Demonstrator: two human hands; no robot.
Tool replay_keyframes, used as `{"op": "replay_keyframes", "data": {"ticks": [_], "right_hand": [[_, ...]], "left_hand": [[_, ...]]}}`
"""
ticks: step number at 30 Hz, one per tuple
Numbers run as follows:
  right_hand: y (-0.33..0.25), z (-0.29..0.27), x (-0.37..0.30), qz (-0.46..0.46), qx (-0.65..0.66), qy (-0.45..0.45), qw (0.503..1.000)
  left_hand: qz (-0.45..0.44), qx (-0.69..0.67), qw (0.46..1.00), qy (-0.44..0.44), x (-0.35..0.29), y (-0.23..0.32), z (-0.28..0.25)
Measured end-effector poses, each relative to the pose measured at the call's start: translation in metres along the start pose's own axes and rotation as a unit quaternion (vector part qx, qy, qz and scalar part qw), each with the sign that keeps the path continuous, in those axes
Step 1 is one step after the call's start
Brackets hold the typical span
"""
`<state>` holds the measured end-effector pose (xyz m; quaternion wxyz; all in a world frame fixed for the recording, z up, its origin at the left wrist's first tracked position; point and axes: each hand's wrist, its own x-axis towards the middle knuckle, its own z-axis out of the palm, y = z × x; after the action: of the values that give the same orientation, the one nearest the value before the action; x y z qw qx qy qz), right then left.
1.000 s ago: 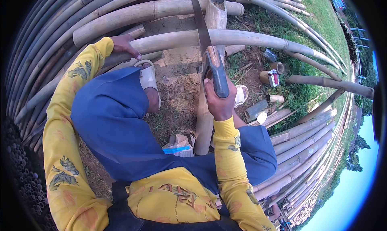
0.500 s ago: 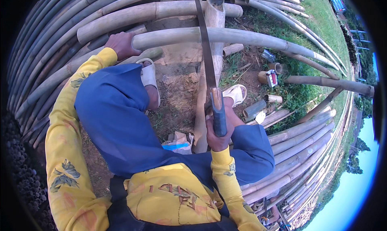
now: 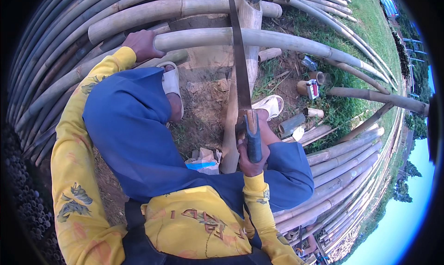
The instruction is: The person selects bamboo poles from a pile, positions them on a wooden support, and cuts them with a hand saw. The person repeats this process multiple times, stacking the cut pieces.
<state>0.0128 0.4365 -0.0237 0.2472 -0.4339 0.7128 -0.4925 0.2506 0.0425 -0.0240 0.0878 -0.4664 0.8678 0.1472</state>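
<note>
A long pale bamboo pole [image 3: 291,40] lies crosswise in front of me, over a thicker bamboo support [image 3: 250,22] that points away from me. My left hand [image 3: 141,44] is closed around the pole, pressing from above, left of the support. In my right hand [image 3: 253,156] is the dark handle of a handsaw [image 3: 241,75], fingers wrapped round it. Its long narrow blade points away from me and crosses the pole just left of the support. How deep the blade sits in the bamboo I cannot tell.
Another thick bamboo pole [image 3: 157,14] lies beyond. Stacked bamboo [image 3: 51,56] fills the left, and more poles [image 3: 342,168] lie at right. Short bamboo offcuts [image 3: 292,123], a red and white packet [image 3: 312,89] and a clear cup [image 3: 325,79] are near my right foot. A person's arm shows at lower right.
My right hand has drawn the saw slightly back toward me, its handle now a little lower and more tilted. My left hand keeps its hold on the bamboo pole.
</note>
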Motion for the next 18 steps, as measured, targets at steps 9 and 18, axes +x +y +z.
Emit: {"op": "replay_keyframes", "data": {"ticks": [9, 18], "right_hand": [[-0.001, 0.009, 0.024, 0.0, 0.004, -0.01, 1.0], [0.008, 0.017, 0.018, -0.011, 0.046, 0.054, 0.997]], "left_hand": [[0.01, -0.007, 1.0, -0.003, 0.007, 0.0, 0.002], [0.014, -0.006, 1.0, 0.007, 0.008, 0.0, 0.002]]}}
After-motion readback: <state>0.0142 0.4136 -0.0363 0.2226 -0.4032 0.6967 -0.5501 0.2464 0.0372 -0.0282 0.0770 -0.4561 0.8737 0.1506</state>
